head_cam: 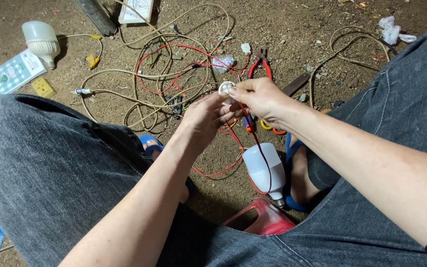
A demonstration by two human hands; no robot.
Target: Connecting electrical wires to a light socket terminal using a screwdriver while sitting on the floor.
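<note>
- Head view: you sit low over a dirt floor [282,29] with both forearms reaching out between your knees.
- Your right hand [260,96] is pinched shut on a small white round fitting [226,88], fingertips gripping its rim, which keeps it steady and its face turned up.
- Your left hand [203,118] meets it from below, fingers closed together against the underside of the fitting and on the red wire [253,133] that hangs down from it; whether it grips the wire or only guides it, you cannot tell from here.
- The red wire drops across a white bulb [264,169] lying on the floor between your feet, just beside a blue sandal [292,148].
- Red-handled pliers [260,66] lie just beyond your hands, within easy reach.
- A tangle of beige cable [144,74] spreads over the floor farther out.
- A second white bulb [41,42] lies near the far left corner of the floor, beside a green-and-white box [15,72].
</note>
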